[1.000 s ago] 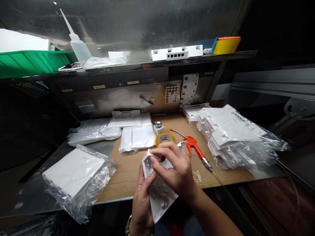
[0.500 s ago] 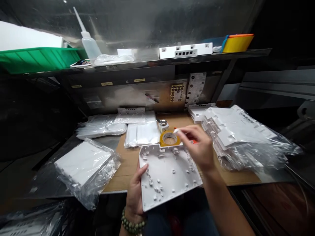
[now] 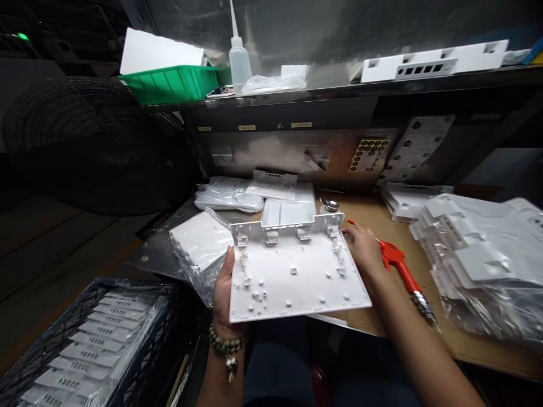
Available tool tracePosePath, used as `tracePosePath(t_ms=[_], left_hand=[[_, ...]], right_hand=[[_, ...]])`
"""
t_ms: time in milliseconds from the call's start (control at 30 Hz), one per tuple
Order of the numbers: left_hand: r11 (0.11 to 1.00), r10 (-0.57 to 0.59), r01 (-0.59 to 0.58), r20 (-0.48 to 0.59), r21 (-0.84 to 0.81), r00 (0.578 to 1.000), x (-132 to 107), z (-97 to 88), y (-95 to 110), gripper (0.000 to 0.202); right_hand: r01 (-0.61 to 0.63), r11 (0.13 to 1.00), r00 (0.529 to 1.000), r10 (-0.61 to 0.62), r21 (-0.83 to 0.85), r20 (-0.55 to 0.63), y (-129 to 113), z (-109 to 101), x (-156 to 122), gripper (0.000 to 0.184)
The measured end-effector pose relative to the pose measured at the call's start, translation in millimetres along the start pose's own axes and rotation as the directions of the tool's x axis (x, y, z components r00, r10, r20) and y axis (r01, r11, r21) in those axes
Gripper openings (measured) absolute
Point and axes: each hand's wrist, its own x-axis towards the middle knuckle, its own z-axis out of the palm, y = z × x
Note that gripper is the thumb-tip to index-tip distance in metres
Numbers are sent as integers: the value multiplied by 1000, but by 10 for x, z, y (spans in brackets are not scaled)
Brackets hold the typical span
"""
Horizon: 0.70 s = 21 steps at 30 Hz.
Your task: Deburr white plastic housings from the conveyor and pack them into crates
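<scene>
My left hand (image 3: 223,291) grips the left edge of a white plastic housing shell (image 3: 292,271), held flat with its inner side and small posts facing up. My right hand (image 3: 361,247) rests at the shell's right edge, fingers curled near its top right corner, partly hidden behind the shell. Whether those fingers hold anything is not visible. A beaded bracelet (image 3: 226,343) circles my left wrist.
An orange-handled air blow gun (image 3: 401,271) lies on the cardboard mat (image 3: 382,220). Bagged white shells are stacked at right (image 3: 479,254) and left (image 3: 199,243). A black crate (image 3: 80,333) of bagged parts sits at lower left. A green bin (image 3: 169,82) and squeeze bottle (image 3: 240,56) stand on the shelf.
My view has swung left and down, showing the black crate. The shell now lies flatter and wider in my left hand; my right hand dropped from above the tape roll to the shell's right edge.
</scene>
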Motion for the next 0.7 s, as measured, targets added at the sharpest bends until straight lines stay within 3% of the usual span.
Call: tracePosePath(t_ms=[167, 267, 367, 500, 600, 667, 700], left_hand=[[999, 17, -17, -11, -34, 1000, -53, -117, 34, 79], [999, 21, -21, -8, -44, 1000, -59, -163, 26, 79], [999, 16, -18, -42, -46, 999, -45, -162, 12, 78], [992, 113, -121, -221, -23, 969, -153, -270, 30, 53], [969, 247, -233, -350, 81, 904, -510, -545, 32, 47], [975, 215, -151, -504, 165, 837, -903, -757, -27, 48], [980, 167, -64, -602, 189, 781, -1134, -847, -78, 59]], right_hand=[[-130, 976, 985, 108, -172, -131, 632, -365, -426, 46], [-200, 943, 979, 182, -268, -91, 1000, -514, -780, 56], [-311, 924, 949, 315, -224, -21, 1132, -571, -963, 68], [-506, 847, 860, 509, 163, 28, 1087, -675, -932, 63], [-475, 781, 869, 488, 405, 81, 952, -766, -992, 48], [-414, 706, 897, 425, 575, 124, 787, -792, -1141, 45], [-406, 627, 904, 385, 665, 189, 681, -794, -1239, 45]])
